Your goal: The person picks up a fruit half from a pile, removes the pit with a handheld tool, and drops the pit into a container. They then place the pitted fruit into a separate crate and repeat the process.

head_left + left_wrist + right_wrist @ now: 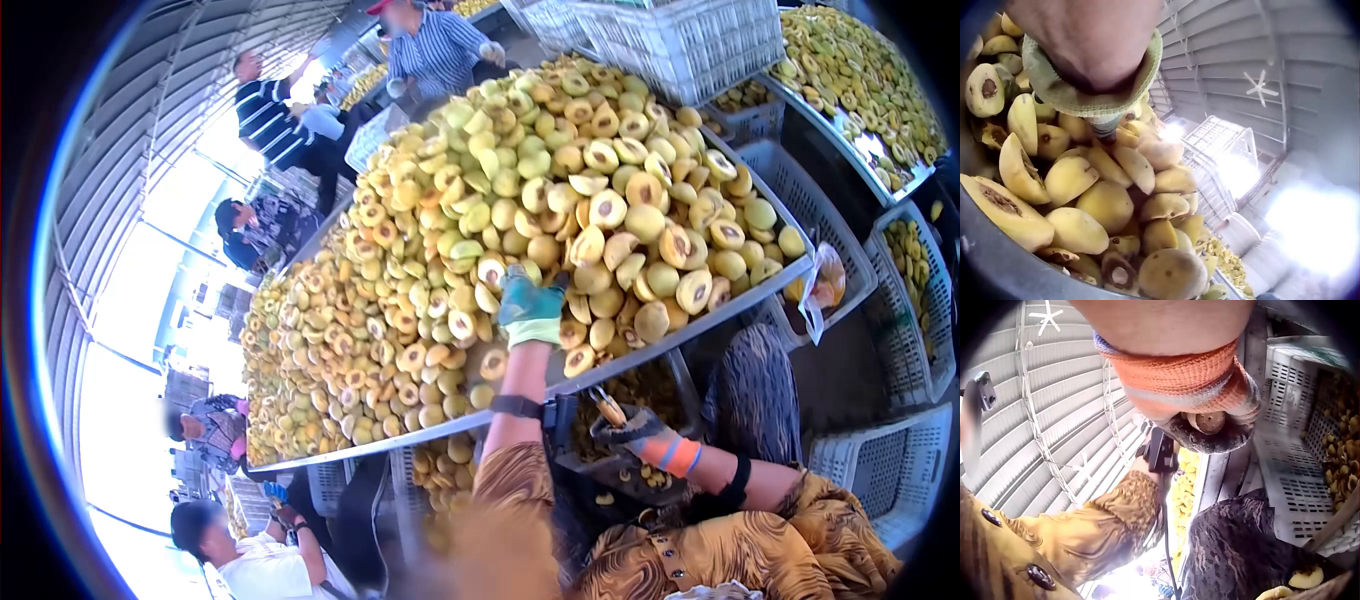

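My left hand (532, 305), in a green and teal glove, reaches onto a big heap of halved yellow stone fruit (450, 250). Its thumb and fingers are spread apart, with the tips among the pieces. In the left wrist view the glove cuff hides most of that hand, and fruit halves (1107, 206) lie below it. Lower down and to the right, my right hand (640, 437), in a dark glove with an orange cuff, grips a wooden-handled tool (607, 407). The round end of its handle shows in the right wrist view; the glove hides much of the rest.
A metal table edge (400, 440) runs in front of me under the heap. Plastic crates (890, 465) stand to the right, and a stack of white crates (690, 50) rises behind. Another fruit-covered table (860, 90) is at the far right. Several people are on the left and at the back.
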